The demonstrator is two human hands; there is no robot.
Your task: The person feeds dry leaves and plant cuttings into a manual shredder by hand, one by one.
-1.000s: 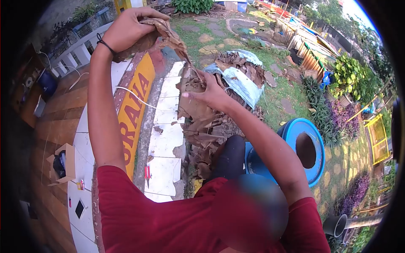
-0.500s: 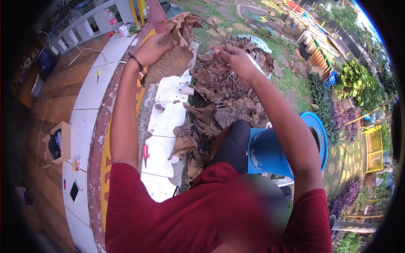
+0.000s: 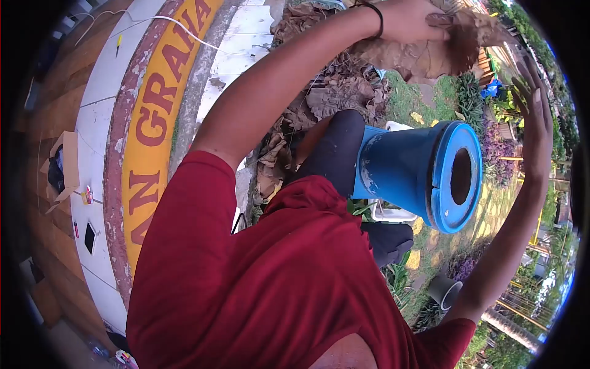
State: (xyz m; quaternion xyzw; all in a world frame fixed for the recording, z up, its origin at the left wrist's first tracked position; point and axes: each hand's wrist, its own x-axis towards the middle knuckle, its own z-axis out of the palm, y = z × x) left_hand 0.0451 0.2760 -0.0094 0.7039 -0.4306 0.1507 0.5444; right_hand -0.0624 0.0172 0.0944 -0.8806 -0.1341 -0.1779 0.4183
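Note:
My left hand (image 3: 410,21), with a dark band on its wrist, is closed on a large dry brown leaf (image 3: 402,58) at the top of the view. The leaf is crumpled, and part of it is blurred at its right end. Off to the right, my right hand (image 3: 536,101) is raised with its fingers stretched apart, holding nothing. A blue bucket-like container (image 3: 399,163) lies below the two hands, its ring-shaped end facing right around a dark opening. Beneath my left arm are more dry leaves (image 3: 347,92) in a heap.
A white-tiled ledge (image 3: 236,52) and a yellow lettered border (image 3: 163,104) run along the left. Farther left are a cardboard box (image 3: 69,166), a phone-like dark object (image 3: 90,237) and a white cable (image 3: 178,24). A grey pot (image 3: 444,291) lies at lower right.
My left hand has swung right, carrying the leaf. My right hand has moved away to the right and spread its fingers. The view has shifted, showing more of the blue container.

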